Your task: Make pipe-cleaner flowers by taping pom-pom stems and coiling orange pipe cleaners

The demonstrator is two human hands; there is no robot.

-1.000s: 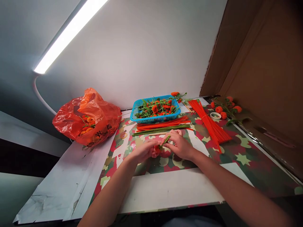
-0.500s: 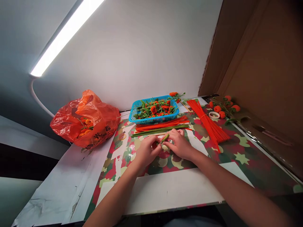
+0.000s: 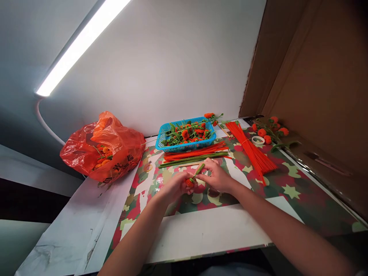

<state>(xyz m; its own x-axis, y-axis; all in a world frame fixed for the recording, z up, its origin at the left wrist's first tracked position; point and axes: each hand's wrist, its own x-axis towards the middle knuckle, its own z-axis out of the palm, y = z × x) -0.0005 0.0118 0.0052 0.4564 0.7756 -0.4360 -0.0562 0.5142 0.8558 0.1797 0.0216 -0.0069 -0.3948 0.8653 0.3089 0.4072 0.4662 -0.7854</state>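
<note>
- While an orange flower (image 3: 189,183) is pinched in the curled fingers of the left hand (image 3: 177,186), a green stem (image 3: 199,169) beside it is nipped between the thumb and fingers of the right hand (image 3: 217,177).
- The flower is held low over the patterned tabletop (image 3: 307,203), between the two hands, which are brought close to each other.
- Just beyond the hands, a wooden stick (image 3: 188,165), green strips (image 3: 178,163) and red strips (image 3: 175,156) are laid crosswise.
- Behind them, a blue basket (image 3: 186,147) is filled with orange blooms and greenery.
- To the right, a fanned red bundle (image 3: 253,151) is placed near a white ring (image 3: 258,140) and more orange flowers (image 3: 262,132).
- At left, further blooms are seen inside a red plastic bag (image 3: 117,132), lit by a lamp (image 3: 83,46).
</note>
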